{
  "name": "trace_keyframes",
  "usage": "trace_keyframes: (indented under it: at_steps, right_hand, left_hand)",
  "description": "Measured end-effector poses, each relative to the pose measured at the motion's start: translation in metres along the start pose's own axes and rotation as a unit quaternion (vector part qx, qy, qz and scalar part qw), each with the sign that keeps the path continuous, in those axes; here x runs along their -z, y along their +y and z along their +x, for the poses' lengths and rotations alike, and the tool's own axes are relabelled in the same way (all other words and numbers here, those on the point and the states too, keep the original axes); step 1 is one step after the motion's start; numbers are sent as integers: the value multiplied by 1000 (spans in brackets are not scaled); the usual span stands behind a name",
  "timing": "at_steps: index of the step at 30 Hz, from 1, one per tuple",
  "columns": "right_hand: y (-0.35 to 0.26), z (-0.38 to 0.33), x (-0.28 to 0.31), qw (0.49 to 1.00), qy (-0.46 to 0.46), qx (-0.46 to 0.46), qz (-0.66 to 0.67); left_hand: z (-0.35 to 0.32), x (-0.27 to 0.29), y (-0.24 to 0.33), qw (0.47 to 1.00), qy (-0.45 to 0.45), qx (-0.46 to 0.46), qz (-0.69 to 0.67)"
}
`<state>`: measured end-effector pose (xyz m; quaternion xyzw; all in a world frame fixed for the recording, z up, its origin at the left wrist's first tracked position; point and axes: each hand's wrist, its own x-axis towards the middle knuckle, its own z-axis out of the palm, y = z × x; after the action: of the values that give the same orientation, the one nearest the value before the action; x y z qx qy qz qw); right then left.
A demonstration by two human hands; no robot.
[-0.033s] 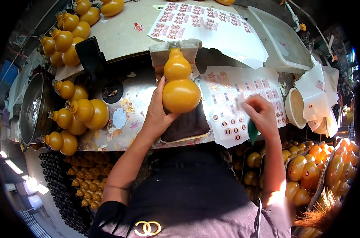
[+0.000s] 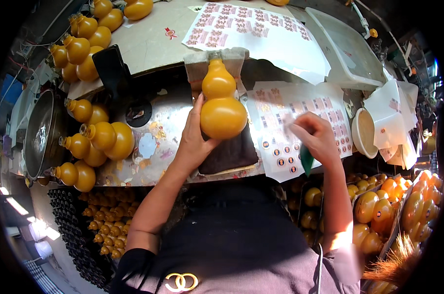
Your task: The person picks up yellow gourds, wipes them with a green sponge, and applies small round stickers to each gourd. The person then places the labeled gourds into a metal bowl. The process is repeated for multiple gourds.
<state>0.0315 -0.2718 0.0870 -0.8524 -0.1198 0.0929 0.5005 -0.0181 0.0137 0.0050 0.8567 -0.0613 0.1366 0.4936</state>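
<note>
My left hand (image 2: 197, 134) is wrapped round the lower bulb of a yellow gourd-shaped bottle (image 2: 224, 119). The bottle lies with its clear glass neck away from me, on a pale cloth-covered rest (image 2: 237, 61) and a dark pad (image 2: 229, 159). My right hand (image 2: 316, 136) is closed above a sheet of small stickers (image 2: 276, 169), to the right of the bottle. From under its fingers sticks a green pointed piece (image 2: 306, 160), its kind unclear. A small whitish, blurred piece (image 2: 288, 123) shows at the fingertips, perhaps a decal.
More yellow gourd bottles (image 2: 118, 141) stand at the left beside a metal bowl (image 2: 39, 132). A phone (image 2: 110, 71) leans behind them. Another printed sheet (image 2: 261, 29) lies at the back, near a translucent tray (image 2: 351, 54). Crates of bottles (image 2: 378, 208) sit below right, near a round bowl (image 2: 364, 132).
My right hand has shifted slightly left toward the bottle, carrying the green piece and the whitish piece along. The left hand and the bottle hold nearly still.
</note>
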Motion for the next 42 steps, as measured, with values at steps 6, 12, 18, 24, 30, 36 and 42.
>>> trace_keyframes:
  at_steps: [6,12,18,24,30,36,42]
  right_hand:
    - [-51,41,-52,964,-230,79,104]
    - [-41,68,-70,963,-235,129,16]
    - [-19,66,-78,989,-89,99,58]
    - [-6,43,-89,986,-119,-73,94]
    - [1,46,-98,981,-96,-55,159]
    - [1,42,-89,976,-158,-41,147]
    - [12,43,-92,970,-166,-31,172]
  left_hand:
    - [-5,2,-1,997,-28,54,-37]
    - [8,22,15,917,-73,159,-360]
    - [4,12,15,911,-54,180,-367]
    - [7,13,20,915,-41,184,-357]
    - [4,12,20,927,-47,166,-333]
    - [5,15,20,913,-44,193,-357]
    - [2,15,22,915,-54,191,-351]
